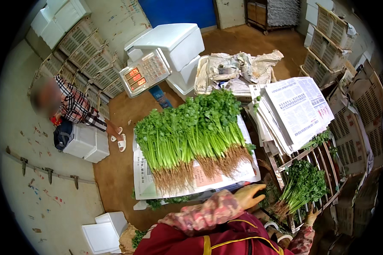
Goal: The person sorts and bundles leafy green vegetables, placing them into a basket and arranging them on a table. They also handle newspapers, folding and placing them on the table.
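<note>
Maroon garment with yellow piping (217, 239) lies nearest the camera, along the lower edge; at far left, a person in a checked shirt (74, 100) is beside a white foam box (88, 143); next stands a scale (155, 66) with a lit red display; at centre, rooted greens (191, 131) lie in a row on a newsprint-covered bench (144, 186), roots toward the wearer; the left hand (247, 196), just beside the near edge, has thumb and fingers spread wide, with nothing visibly held; farther right, stacked newsprint (300, 108) sits near a barred frame (278, 171); on this rests a loose bunch (305, 182), roots to lower left; the right hand (311, 216) is at its lower side, grip partly hidden, so whether it holds stems cannot be told; sound handling would probably grasp low on the stems, support the leaves and keep root ends level.
</note>
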`<state>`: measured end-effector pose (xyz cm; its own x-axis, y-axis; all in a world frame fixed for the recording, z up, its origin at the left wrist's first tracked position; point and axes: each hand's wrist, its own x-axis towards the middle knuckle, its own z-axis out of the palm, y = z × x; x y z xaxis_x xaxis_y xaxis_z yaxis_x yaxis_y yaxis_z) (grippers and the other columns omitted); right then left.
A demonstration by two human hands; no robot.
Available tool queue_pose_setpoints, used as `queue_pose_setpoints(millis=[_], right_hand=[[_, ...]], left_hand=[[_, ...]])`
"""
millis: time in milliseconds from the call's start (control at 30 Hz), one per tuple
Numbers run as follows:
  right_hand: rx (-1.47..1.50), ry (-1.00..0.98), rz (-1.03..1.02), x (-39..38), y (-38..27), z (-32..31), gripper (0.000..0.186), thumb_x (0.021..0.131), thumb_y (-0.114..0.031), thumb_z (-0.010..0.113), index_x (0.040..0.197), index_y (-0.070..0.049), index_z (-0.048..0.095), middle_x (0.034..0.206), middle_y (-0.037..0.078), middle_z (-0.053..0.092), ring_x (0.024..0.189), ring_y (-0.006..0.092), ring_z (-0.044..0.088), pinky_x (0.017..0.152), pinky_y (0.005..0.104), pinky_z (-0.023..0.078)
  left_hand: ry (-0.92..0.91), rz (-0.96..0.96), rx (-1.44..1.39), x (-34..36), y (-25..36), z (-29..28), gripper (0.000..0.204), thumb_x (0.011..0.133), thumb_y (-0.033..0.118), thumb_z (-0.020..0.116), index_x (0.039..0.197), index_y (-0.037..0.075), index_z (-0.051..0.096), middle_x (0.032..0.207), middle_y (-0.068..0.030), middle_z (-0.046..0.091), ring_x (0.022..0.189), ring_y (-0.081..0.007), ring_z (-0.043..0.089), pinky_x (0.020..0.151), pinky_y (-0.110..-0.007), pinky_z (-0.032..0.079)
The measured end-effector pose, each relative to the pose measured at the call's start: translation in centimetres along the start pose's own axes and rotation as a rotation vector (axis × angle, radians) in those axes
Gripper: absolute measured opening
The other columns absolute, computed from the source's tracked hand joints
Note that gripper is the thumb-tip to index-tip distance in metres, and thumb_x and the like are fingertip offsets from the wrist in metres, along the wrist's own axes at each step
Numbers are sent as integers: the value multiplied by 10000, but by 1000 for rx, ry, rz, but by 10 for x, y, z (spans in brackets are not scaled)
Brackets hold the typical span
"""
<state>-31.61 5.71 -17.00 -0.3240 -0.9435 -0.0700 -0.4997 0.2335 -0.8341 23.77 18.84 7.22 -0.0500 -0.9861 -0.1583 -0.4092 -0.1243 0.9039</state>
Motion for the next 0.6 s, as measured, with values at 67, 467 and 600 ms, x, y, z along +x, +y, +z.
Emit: queue_pose_setpoints(millis=[67, 467, 600], right_hand=[[249, -189, 189, 15, 21, 18, 643, 912, -417, 629, 1407, -66, 417, 1294, 148, 548, 1072, 273, 565, 915, 392, 459], [469, -588, 572, -22, -126, 24, 1090, 724, -700, 678, 1489, -46, 258, 1201, 125, 547, 1036, 252, 584, 899, 432, 480], [86, -661, 467, -14, -151, 41, 1133, 753, -700, 643, 1487, 36, 194, 1419, 252, 415, 1318, 334, 404, 1079, 405, 330]], left_hand=[[-15, -69, 13, 37, -9, 52, 539, 897, 363, 609, 1313, 37, 501, 1267, -200, 578, 1177, -331, 554, 981, -397, 448], [-116, -426, 167, 186, -30, 204, 1053, 768, 693, 622, 1413, -84, 323, 1367, -341, 430, 1300, -428, 421, 1073, -440, 358], [-86, -544, 298, 201, -16, 203, 1106, 720, 720, 649, 1412, -83, 330, 1281, -351, 504, 1201, -402, 534, 966, -437, 468]])
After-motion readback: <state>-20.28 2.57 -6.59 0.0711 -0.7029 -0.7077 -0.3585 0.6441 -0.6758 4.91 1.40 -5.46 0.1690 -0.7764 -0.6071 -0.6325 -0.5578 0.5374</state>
